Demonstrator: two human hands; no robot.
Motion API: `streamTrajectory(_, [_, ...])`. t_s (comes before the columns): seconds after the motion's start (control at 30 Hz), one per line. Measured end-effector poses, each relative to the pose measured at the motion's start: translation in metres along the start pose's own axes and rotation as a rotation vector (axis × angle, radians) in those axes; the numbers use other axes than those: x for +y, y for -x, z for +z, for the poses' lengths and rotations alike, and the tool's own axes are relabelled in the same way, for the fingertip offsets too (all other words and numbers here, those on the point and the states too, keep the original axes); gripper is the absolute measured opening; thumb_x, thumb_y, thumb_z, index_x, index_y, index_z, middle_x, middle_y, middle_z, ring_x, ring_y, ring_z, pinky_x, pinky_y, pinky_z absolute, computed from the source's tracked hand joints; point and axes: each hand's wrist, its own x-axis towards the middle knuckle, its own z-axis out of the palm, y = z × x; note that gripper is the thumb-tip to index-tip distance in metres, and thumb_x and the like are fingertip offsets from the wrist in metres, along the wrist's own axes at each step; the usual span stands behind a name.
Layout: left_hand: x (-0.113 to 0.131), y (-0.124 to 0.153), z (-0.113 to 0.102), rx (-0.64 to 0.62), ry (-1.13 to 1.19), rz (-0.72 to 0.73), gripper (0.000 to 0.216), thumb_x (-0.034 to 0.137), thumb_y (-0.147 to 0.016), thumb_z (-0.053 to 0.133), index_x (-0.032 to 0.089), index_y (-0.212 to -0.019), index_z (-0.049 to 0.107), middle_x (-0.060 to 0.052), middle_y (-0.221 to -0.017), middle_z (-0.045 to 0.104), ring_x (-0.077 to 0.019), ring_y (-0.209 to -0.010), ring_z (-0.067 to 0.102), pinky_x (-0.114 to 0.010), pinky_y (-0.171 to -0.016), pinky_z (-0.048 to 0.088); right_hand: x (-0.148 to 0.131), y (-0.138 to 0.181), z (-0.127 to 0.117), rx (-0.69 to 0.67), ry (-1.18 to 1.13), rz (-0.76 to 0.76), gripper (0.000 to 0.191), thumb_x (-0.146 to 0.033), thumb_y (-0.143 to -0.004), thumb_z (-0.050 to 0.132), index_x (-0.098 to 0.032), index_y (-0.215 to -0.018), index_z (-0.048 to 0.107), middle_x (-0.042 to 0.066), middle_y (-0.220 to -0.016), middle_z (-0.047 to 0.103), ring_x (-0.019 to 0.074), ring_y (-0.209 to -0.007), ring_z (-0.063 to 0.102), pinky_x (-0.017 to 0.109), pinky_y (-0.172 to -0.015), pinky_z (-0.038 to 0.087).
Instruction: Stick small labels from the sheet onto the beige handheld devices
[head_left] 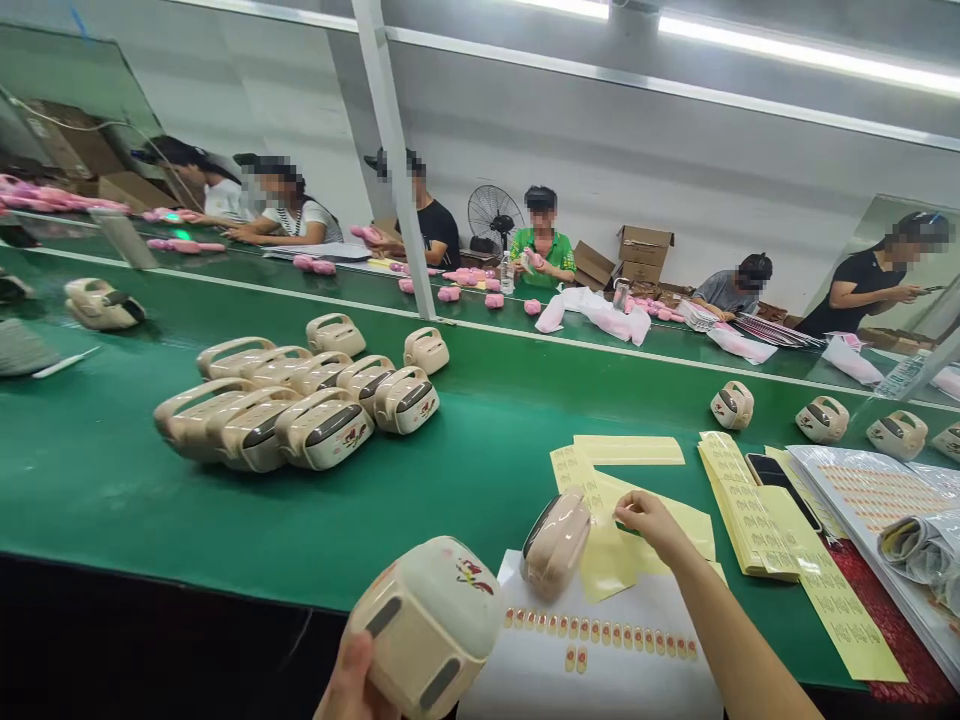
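My left hand (356,680) grips a beige plastic case (427,625) with a rounded white end bearing a red floral print and two grey pads on its side. Over pale yellow label sheets (675,515), my right hand (652,525) has its thumb and finger pinched together; anything between the fingertips is too small to make out. A second beige case (556,545) stands just left of that hand, on the edge of a white sheet (600,680). Small oval red-and-gold stickers (596,632) line this sheet, with a pair below the row.
Several beige handled cases (322,435) cluster on the green table (247,520) to the left. More cases (823,420) stand at the back right. A yellow label stack (739,510), a phone (784,490) and sticker sheets (862,480) lie right. Co-workers sit across, handling pink items.
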Motion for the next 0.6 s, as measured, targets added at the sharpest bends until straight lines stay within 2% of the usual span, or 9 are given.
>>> streamTrajectory(0.07, [0.003,0.003,0.005,-0.025,-0.108,0.104,0.073,0.071,-0.057,0.058,0.028,-0.116,0.053,-0.002,-0.121,0.06,-0.034,-0.112,0.05,-0.04,-0.086,0.047,-0.019,0.017,-0.005,-0.041,-0.072,-0.062,0.027,-0.042,-0.065,0.063,-0.019,-0.063,0.05,-0.001,-0.062,0.052,0.0136,-0.062,0.052,0.027,-0.062,0.043])
streamTrajectory(0.13, [0.002,0.004,0.006,-0.073,-0.245,0.202,0.071,0.069,-0.055,0.062,0.026,-0.111,0.055,-0.004,-0.115,0.061,-0.0327,-0.106,0.052,-0.037,-0.086,0.044,-0.041,0.037,-0.002,-0.125,-0.148,-0.129,0.034,-0.049,-0.06,0.067,-0.019,-0.063,0.051,-0.001,-0.066,0.054,0.0142,-0.065,0.051,0.027,-0.065,0.043])
streamTrajectory(0.23, [-0.001,0.004,0.006,-0.144,-0.398,0.303,0.061,0.064,-0.06,0.062,0.024,-0.107,0.056,-0.004,-0.101,0.064,-0.027,-0.092,0.056,-0.033,-0.081,0.043,-0.068,0.066,0.019,-0.365,-0.254,-0.193,0.037,-0.051,-0.058,0.071,-0.018,-0.061,0.054,0.0,-0.068,0.054,0.0136,-0.064,0.05,0.026,-0.061,0.041])
streamTrajectory(0.3, [-0.003,0.006,0.007,-0.175,-0.433,0.333,0.056,0.061,-0.064,0.06,0.024,-0.106,0.057,-0.004,-0.098,0.064,-0.0249,-0.088,0.057,-0.031,-0.079,0.044,-0.078,0.079,0.037,-0.478,-0.238,-0.215,0.032,-0.046,-0.059,0.072,-0.018,-0.061,0.057,-0.001,-0.069,0.051,0.012,-0.061,0.046,0.025,-0.058,0.038])
streamTrajectory(0.43, [-0.006,0.009,0.01,-0.202,-0.424,0.345,0.053,0.058,-0.065,0.061,0.023,-0.105,0.057,-0.005,-0.098,0.064,-0.0245,-0.088,0.058,-0.031,-0.076,0.045,-0.082,0.087,0.063,-0.453,-0.054,-0.23,0.012,-0.026,-0.061,0.071,-0.017,-0.061,0.064,-0.002,-0.072,0.046,0.0115,-0.064,0.043,0.025,-0.063,0.038])
streamTrajectory(0.6, [-0.008,0.011,0.011,-0.212,-0.421,0.362,0.053,0.056,-0.065,0.061,0.022,-0.106,0.057,-0.005,-0.099,0.064,-0.0249,-0.087,0.06,-0.031,-0.075,0.047,-0.081,0.088,0.07,-0.408,0.012,-0.207,0.008,-0.021,-0.06,0.073,-0.017,-0.06,0.066,-0.001,-0.075,0.048,0.013,-0.069,0.045,0.025,-0.067,0.04])
